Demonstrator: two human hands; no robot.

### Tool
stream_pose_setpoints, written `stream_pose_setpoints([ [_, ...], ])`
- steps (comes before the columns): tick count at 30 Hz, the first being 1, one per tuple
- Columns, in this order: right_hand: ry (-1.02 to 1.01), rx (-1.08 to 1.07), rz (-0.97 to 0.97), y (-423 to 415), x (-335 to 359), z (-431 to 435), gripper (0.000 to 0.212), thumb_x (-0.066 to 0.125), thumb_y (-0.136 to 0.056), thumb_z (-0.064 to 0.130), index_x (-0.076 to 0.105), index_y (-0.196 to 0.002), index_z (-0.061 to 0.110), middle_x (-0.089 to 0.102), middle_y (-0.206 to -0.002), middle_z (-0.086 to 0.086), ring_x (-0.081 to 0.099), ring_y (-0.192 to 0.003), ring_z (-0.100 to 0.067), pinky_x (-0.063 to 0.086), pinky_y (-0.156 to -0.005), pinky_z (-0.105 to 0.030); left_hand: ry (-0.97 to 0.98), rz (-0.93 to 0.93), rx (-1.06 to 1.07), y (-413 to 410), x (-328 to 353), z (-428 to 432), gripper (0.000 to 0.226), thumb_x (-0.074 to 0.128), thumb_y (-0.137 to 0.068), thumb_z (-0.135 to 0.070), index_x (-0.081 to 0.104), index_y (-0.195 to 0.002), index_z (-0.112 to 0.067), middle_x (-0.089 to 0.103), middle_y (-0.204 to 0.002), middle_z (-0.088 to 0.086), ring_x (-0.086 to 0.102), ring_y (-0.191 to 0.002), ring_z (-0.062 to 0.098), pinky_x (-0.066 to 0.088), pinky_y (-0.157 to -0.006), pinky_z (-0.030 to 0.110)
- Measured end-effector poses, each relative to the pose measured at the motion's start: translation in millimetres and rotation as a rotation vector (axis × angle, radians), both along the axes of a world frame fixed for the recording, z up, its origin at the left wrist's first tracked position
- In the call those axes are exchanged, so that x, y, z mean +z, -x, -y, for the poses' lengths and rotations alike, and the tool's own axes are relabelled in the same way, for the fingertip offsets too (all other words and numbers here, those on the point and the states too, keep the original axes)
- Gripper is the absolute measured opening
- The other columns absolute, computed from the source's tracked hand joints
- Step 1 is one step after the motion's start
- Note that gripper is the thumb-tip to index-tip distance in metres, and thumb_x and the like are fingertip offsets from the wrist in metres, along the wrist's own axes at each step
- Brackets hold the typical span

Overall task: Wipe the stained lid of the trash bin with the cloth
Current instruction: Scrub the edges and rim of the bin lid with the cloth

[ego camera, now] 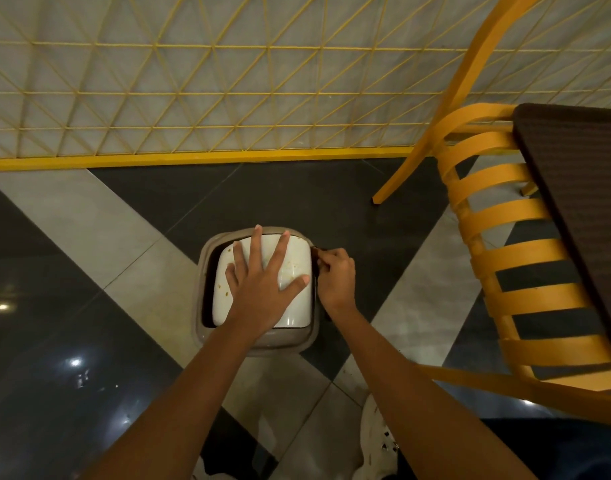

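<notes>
White, crumb-stained lid lies under the left hand's released fingers; right-hand fingers pinch something dark at the bin's rim.

To the left of my left hand the floor is open. Close to the right of my right hand stands a yellow chair; beyond my fingers a yellow mesh fence blocks.
</notes>
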State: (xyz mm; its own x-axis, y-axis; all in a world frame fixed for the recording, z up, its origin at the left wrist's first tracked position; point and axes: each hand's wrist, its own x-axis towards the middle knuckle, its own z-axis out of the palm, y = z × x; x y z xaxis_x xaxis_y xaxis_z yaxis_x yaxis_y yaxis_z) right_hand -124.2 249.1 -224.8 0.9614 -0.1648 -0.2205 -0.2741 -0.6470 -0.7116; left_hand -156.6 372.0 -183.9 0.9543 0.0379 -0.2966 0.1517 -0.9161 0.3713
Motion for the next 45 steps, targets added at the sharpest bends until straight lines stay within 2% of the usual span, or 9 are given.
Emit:
stream_pose_setpoints([
  [5,-0.02,-0.043,-0.013,24.4,0.1,3.9,0.027,0.045,-0.093,0.007,0.06,-0.115,0.008,0.055,-0.119,-0.009,0.048,-0.108,-0.016,0.034,-0.085,-0.009,0.002,-0.002,0.002,1.1,3.2,1.3,0.077,0.034,-0.083,-0.068,-0.007,-0.143,-0.041,-0.021,-0.153,0.0,-0.014,-0.14,0.035,0.003,-0.112,0.053],
  [8,-0.096,-0.085,-0.047,65.2,-5.8,8.5,0.024,0.044,-0.093,0.006,0.059,-0.112,0.004,0.05,-0.118,-0.012,0.049,-0.084,0.006,0.032,-0.072,0.007,0.016,0.013,0.012,2.0,4.5,1.9,0.074,0.039,-0.086,-0.06,-0.003,-0.143,-0.041,-0.02,-0.153,-0.001,-0.014,-0.14,0.035,0.003,-0.112,0.052],
  [14,-0.136,-0.095,-0.055,46.8,0.1,7.4,0.024,0.047,-0.092,0.009,0.06,-0.113,0.008,0.051,-0.12,-0.011,0.043,-0.092,-0.003,0.034,-0.085,-0.009,0.018,0.001,0.011,2.0,6.2,1.9,0.075,0.039,-0.086,-0.061,-0.005,-0.143,-0.041,-0.02,-0.154,0.0,-0.014,-0.14,0.035,0.002,-0.112,0.053],
  [19,-0.193,-0.138,-0.055,67.3,-3.8,8.6,0.02,0.047,-0.092,0.006,0.06,-0.107,0.003,0.052,-0.117,-0.012,0.047,-0.084,-0.002,0.035,-0.073,0.004,0.003,0.003,0.01,1.2,5.4,2.4,0.076,0.038,-0.085,-0.061,-0.006,-0.143,-0.04,-0.02,-0.154,0.001,-0.015,-0.14,0.035,0.001,-0.112,0.053],
  [24,-0.292,-0.146,0.0,137.9,-6.2,1.5,0.014,0.051,-0.089,0.004,0.062,-0.097,0.007,0.053,-0.098,0.005,0.052,-0.094,-0.014,0.039,-0.08,-0.005,0.007,0.019,-0.001,1.5,2.6,0.6,0.076,0.038,-0.085,-0.062,-0.006,-0.143,-0.04,-0.019,-0.154,0.001,-0.015,-0.141,0.035,0.001,-0.112,0.054],
  [32,-0.178,-0.054,-0.057,100.1,-2.6,7.8,0.024,0.046,-0.089,0.011,0.062,-0.107,0.011,0.054,-0.113,-0.01,0.05,-0.104,-0.023,0.042,-0.091,-0.03,0.003,0.014,-0.001,0.3,4.7,1.7,0.076,0.039,-0.085,-0.061,-0.005,-0.144,-0.039,-0.019,-0.154,0.001,-0.015,-0.141,0.035,0.001,-0.112,0.053],
  [36,-0.296,-0.224,-0.037,137.9,-7.0,-7.2,0.015,0.052,-0.089,0.004,0.063,-0.096,0.011,0.053,-0.096,0.007,0.054,-0.094,-0.014,0.046,-0.081,-0.018,0.002,0.03,-0.004,0.9,-0.3,0.4,0.077,0.037,-0.084,-0.064,-0.006,-0.143,-0.04,-0.019,-0.154,0.0,-0.014,-0.141,0.035,0.001,-0.112,0.054],
  [41,-0.549,-0.372,-0.094,145.4,0.9,-12.6,0.009,0.049,-0.09,0.002,0.058,-0.09,0.004,0.054,-0.088,0.005,0.055,-0.082,-0.001,0.045,-0.072,-0.008,-0.009,0.036,-0.014,0.2,-3.0,-0.9,0.078,0.031,-0.081,-0.07,-0.006,-0.143,-0.04,-0.018,-0.154,0.001,-0.013,-0.141,0.036,0.002,-0.112,0.054],
  [45,-0.287,-0.152,-0.081,112.4,1.7,2.0,0.023,0.045,-0.09,0.012,0.061,-0.106,0.01,0.055,-0.108,-0.003,0.05,-0.099,-0.014,0.041,-0.084,-0.015,-0.016,0.032,-0.011,0.6,-2.2,0.3,0.078,0.032,-0.082,-0.069,-0.005,-0.143,-0.04,-0.018,-0.154,0.001,-0.012,-0.141,0.036,0.002,-0.112,0.054],
])
